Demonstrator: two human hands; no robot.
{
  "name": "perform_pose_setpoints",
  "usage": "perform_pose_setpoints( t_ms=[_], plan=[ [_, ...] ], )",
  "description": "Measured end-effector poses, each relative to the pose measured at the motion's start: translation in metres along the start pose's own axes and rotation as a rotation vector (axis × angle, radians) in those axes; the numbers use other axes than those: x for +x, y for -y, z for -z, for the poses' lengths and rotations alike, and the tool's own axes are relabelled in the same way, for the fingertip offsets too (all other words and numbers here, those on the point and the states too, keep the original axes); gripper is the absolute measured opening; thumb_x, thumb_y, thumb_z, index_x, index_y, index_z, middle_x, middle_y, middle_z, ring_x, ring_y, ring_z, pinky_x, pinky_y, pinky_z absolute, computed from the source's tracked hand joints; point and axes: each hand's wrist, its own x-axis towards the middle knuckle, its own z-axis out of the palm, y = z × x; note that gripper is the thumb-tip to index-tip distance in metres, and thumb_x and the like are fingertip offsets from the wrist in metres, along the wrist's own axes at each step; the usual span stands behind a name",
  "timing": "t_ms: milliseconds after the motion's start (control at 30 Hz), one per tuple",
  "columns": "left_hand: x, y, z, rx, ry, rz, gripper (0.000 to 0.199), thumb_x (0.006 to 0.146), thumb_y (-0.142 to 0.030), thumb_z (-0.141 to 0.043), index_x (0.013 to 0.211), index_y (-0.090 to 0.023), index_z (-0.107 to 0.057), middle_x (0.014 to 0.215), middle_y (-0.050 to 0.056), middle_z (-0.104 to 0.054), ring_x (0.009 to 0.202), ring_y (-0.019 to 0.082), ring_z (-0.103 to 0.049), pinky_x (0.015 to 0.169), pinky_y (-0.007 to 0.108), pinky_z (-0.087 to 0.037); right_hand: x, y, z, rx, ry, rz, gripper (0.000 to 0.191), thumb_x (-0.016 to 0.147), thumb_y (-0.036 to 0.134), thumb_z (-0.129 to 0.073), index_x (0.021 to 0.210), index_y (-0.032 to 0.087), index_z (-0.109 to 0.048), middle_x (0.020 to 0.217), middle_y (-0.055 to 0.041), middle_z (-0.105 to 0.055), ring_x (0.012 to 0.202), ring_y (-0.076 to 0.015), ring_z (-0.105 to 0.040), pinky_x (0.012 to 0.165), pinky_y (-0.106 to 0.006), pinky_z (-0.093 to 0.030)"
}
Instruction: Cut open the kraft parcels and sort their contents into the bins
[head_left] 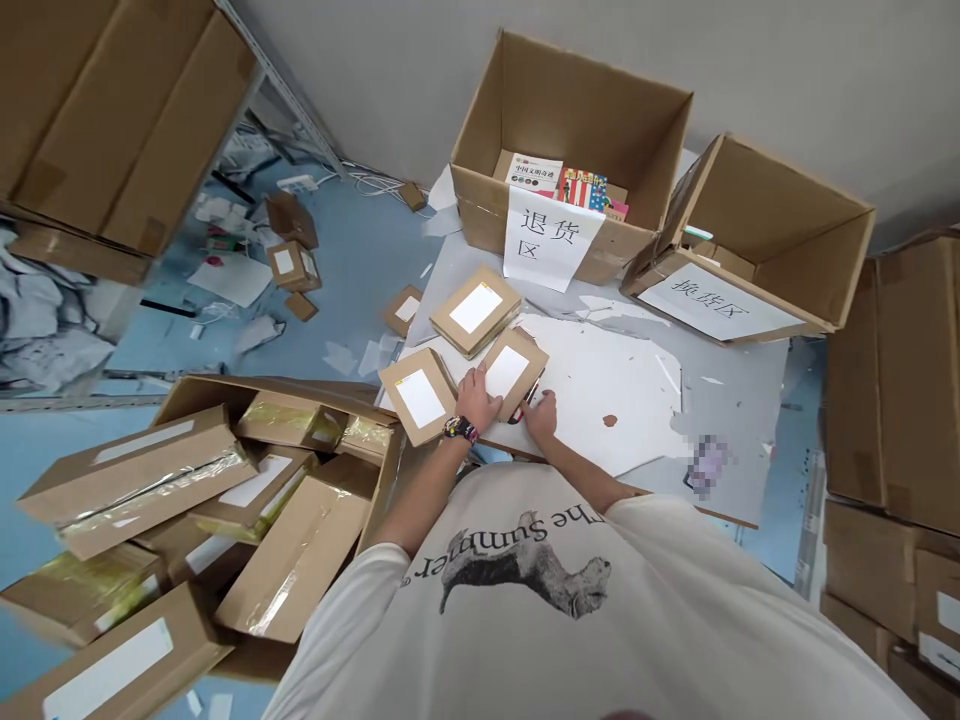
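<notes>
On the table in front of me lies a small cardboard box [529, 352] with a white label. My left hand [477, 400] rests on its left side, fingers spread over the cardboard and label edge. Beside its right edge, my right hand [541, 413] is closed around a dark and red tool [517, 412], partly hidden by the box and fingers. Two more labelled boxes are close by: one tilted box [407, 372] to the left of my left hand and one box [487, 290] behind it.
Two large open cartons stand at the back: one carton [480, 215] holding books, another carton [810, 290] to its right. A big box [386, 480] full of parcels is at the left. Stacked cartons [892, 400] stand right; a blurred purple object [706, 466] lies on the table.
</notes>
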Motion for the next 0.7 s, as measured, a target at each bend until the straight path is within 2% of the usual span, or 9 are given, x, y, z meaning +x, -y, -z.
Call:
perform_pose_setpoints(
  t_ms=[100, 233, 333, 500, 600, 700],
  plan=[
    [-0.011, -0.005, -0.009, -0.040, -0.057, 0.041, 0.098, 0.092, -0.029, -0.081, 0.182, -0.015, -0.044, 0.172, 0.027, -0.055, 0.169, 0.048, -0.047, 0.144, 0.066, -0.039, 0.003, 0.009, -0.008, -0.041, 0.027, -0.012, 0.048, 0.092, 0.044, -0.081, 0.130, 0.025, -0.057, 0.135, -0.0159, -0.075, 0.122, -0.0365, -0.072, 0.102, -0.044, -0.056],
    [-0.017, -0.009, -0.016, -0.123, -0.049, 0.056, 0.095, 0.094, -0.029, -0.079, 0.182, -0.017, -0.046, 0.171, 0.025, -0.055, 0.167, 0.044, -0.052, 0.143, 0.063, -0.043, 0.020, 0.007, 0.006, -0.036, 0.006, -0.047, 0.032, 0.092, 0.037, -0.076, 0.115, 0.028, -0.056, 0.120, -0.0109, -0.078, 0.111, -0.0338, -0.074, 0.100, -0.043, -0.056],
    [-0.021, -0.022, -0.025, -0.195, 0.008, 0.055, 0.091, 0.097, -0.027, -0.076, 0.183, -0.018, -0.046, 0.165, 0.023, -0.059, 0.162, 0.039, -0.058, 0.143, 0.058, -0.046, 0.039, -0.008, 0.030, -0.036, -0.078, -0.088, 0.030, 0.088, 0.035, -0.076, 0.109, 0.028, -0.056, 0.118, -0.0108, -0.076, 0.108, -0.0338, -0.075, 0.096, -0.043, -0.057],
    [-0.028, -0.060, -0.046, -0.254, 0.139, -0.019, 0.089, 0.098, -0.020, -0.071, 0.184, -0.023, -0.049, 0.165, 0.019, -0.063, 0.157, 0.033, -0.063, 0.137, 0.053, -0.052, 0.073, -0.044, 0.084, 0.030, -0.226, -0.132, 0.032, 0.085, 0.036, -0.077, 0.109, 0.028, -0.057, 0.119, -0.0118, -0.076, 0.110, -0.0356, -0.075, 0.095, -0.045, -0.058],
    [-0.021, -0.071, -0.038, -0.194, 0.218, -0.100, 0.080, 0.099, -0.017, -0.068, 0.178, -0.026, -0.058, 0.165, 0.015, -0.069, 0.158, 0.033, -0.063, 0.139, 0.057, -0.050, 0.087, -0.060, 0.110, 0.056, -0.271, -0.122, 0.029, 0.089, 0.038, -0.075, 0.112, 0.028, -0.061, 0.120, -0.0130, -0.076, 0.113, -0.0366, -0.073, 0.096, -0.047, -0.060],
    [0.005, -0.062, -0.004, -0.054, 0.141, -0.095, 0.069, 0.102, -0.018, -0.066, 0.171, -0.023, -0.064, 0.173, 0.016, -0.065, 0.168, 0.035, -0.054, 0.145, 0.060, -0.042, 0.092, -0.058, 0.121, 0.051, -0.363, -0.031, 0.026, 0.099, 0.041, -0.067, 0.119, 0.025, -0.068, 0.124, -0.0174, -0.075, 0.121, -0.0387, -0.070, 0.101, -0.051, -0.061]
  ],
)
